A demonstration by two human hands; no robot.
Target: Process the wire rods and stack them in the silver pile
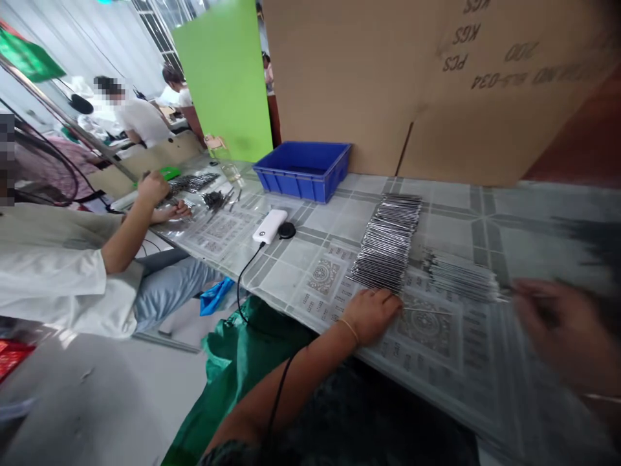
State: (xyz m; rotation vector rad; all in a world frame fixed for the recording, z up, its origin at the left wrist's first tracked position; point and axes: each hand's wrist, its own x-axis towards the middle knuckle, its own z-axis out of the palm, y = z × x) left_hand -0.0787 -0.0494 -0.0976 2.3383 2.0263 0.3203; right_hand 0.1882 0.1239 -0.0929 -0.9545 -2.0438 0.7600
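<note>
My left hand (371, 316) rests on the table's near side with curled fingers. A thin metal rod (427, 310) runs rightward from its fingertips. Just beyond that hand lies a long row of shiny thin metal rods (388, 241), packed side by side. To the right is a second, paler bundle of thin rods (460, 278). My right hand (557, 323) is close to the right end of this bundle, smeared by motion, so its grip is not readable.
A blue plastic bin (303, 169) stands at the back before a large cardboard sheet (359, 84). A white power bank (270, 226) with a black cable and a round black lid (287, 230) lie left of the rods. A co-worker (116, 259) handles metal pieces at the left.
</note>
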